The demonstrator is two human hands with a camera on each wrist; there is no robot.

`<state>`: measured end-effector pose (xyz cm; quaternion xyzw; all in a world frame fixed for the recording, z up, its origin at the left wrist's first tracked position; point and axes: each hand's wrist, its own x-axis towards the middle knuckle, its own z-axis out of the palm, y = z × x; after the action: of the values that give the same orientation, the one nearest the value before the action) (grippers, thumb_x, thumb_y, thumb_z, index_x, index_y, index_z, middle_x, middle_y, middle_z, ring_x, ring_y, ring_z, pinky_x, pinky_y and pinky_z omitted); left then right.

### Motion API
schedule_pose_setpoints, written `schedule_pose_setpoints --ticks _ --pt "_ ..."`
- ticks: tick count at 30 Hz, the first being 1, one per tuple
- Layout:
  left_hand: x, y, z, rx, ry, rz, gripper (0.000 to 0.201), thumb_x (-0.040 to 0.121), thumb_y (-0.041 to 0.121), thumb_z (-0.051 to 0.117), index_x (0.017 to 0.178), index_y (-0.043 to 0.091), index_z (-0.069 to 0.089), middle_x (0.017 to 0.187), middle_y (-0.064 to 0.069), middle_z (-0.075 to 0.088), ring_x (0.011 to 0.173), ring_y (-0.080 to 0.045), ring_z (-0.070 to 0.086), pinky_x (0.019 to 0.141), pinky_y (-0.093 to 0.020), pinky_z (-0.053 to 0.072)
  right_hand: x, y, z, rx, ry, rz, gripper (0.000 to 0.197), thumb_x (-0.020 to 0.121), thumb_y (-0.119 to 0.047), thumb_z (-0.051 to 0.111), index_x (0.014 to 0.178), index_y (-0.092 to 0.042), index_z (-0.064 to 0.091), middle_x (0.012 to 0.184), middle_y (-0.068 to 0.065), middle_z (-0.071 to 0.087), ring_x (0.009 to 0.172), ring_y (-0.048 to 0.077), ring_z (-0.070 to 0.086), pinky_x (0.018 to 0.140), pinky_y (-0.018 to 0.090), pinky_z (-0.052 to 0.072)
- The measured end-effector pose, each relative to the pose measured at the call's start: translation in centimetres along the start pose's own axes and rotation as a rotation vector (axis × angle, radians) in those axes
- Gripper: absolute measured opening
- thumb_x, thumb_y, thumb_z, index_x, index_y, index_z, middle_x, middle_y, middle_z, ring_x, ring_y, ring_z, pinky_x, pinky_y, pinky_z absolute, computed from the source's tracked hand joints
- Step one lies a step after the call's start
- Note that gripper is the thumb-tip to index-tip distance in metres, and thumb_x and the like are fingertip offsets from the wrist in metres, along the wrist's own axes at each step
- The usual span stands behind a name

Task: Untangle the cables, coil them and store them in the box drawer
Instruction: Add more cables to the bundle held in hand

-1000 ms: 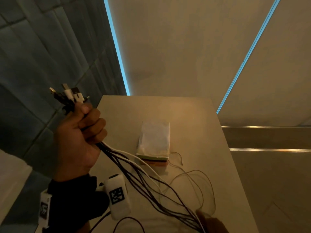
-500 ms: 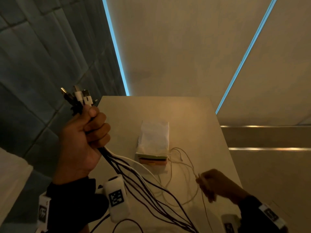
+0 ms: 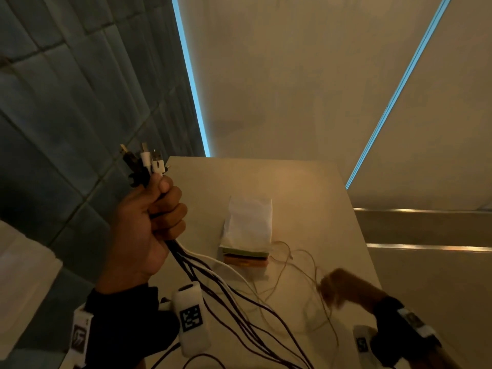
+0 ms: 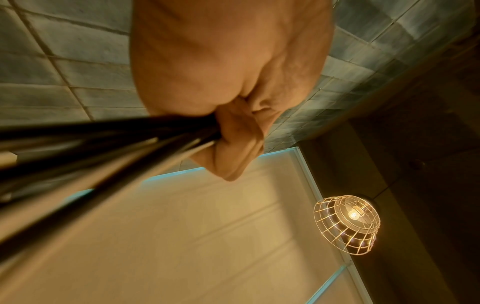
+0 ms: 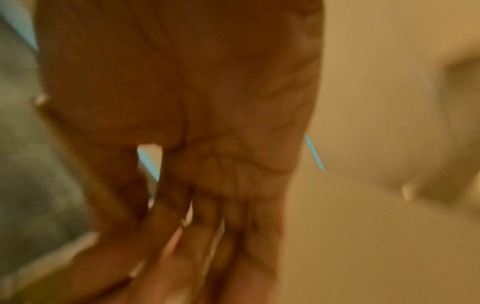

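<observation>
My left hand [image 3: 159, 217] is raised at the left and grips a bundle of black and white cables [image 3: 202, 278] in its fist. Their plug ends [image 3: 145, 161] stick out above the thumb. In the left wrist view the curled fingers [image 4: 233, 144] close round the dark cables [image 4: 103, 139]. The strands trail down across the table to the lower edge. My right hand [image 3: 335, 288], blurred, is low at the right among loops of a thin pale cable [image 3: 292, 265] and seems to pinch it; thumb and fingers [image 5: 182, 236] converge. The small box [image 3: 247, 227] with coloured drawer layers stands mid-table under a white cover.
The beige table [image 3: 306, 182] ends close to my right hand at its right edge. A grey tiled wall [image 3: 66, 102] runs along the left. A white block [image 3: 21, 275] sits at the lower left. A wire-cage lamp [image 4: 348, 224] hangs overhead.
My right hand has come up from the bottom edge onto the thin cable and now moves fast, blurred. My left hand has shifted slightly right with the bundle.
</observation>
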<state>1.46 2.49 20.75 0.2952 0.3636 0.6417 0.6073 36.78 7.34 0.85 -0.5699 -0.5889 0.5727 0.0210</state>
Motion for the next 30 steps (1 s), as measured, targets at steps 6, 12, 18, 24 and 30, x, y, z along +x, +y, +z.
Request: schedule_pose_setpoints --ticks 6,12,18,24,30 --pt "-0.1 0.2 -0.6 -0.025 0.007 -0.002 0.036 0.101 0.029 0.029 0.071 0.021 0.046 0.049 0.012 0.030 0.044 -0.005 0.009 0.032 -0.015 0.018 1.6 1.0 0.6 -0.128 0.022 0.093 0.028 0.094 -0.021 0.059 0.072 -0.006 0.069 0.068 0.005 0.069 0.056 0.012 0.065 0.058 0.024 0.056" --pt "0.4 -0.2 -0.5 0.011 0.034 -0.006 0.032 0.098 0.029 0.032 0.071 0.020 0.046 0.049 0.011 0.029 0.040 -0.002 0.012 0.031 -0.015 0.017 -2.8 -6.6 -1.4 0.435 0.103 -0.408 0.026 0.092 -0.020 0.052 0.091 0.002 0.066 0.064 0.015 0.053 0.051 0.027 0.053 0.049 0.031 0.049" --pt "1.3 -3.5 1.9 0.180 -0.026 -0.007 0.018 0.086 0.025 0.053 0.071 0.017 0.055 0.052 0.007 0.027 0.037 -0.003 0.021 0.034 -0.014 0.019 -5.8 -13.3 -2.4 0.401 0.090 -0.701 0.025 0.092 -0.017 0.051 0.106 -0.011 0.070 0.056 0.006 0.034 0.045 0.019 0.026 0.040 0.026 0.025" --pt "1.3 -8.1 5.5 0.822 -0.158 -0.028 0.040 0.081 0.050 0.063 0.097 0.014 0.069 0.054 0.012 0.054 0.046 0.000 0.049 0.047 -0.013 0.039 -6.6 -17.0 -1.4 0.332 0.085 -0.753 0.023 0.087 -0.024 0.057 0.085 -0.004 0.068 0.049 -0.002 0.042 0.042 0.015 0.029 0.041 0.025 0.025" --pt "2.1 -8.6 3.9 0.704 0.032 -0.008 0.027 0.093 0.024 0.060 0.066 0.019 0.058 0.041 0.011 0.038 0.036 -0.005 0.031 0.043 -0.023 0.026 -5.6 -15.3 -2.8 0.577 0.031 -0.673 0.027 0.080 -0.020 0.071 0.098 -0.002 0.063 0.053 0.007 0.031 0.037 0.013 0.024 0.039 0.020 0.024"
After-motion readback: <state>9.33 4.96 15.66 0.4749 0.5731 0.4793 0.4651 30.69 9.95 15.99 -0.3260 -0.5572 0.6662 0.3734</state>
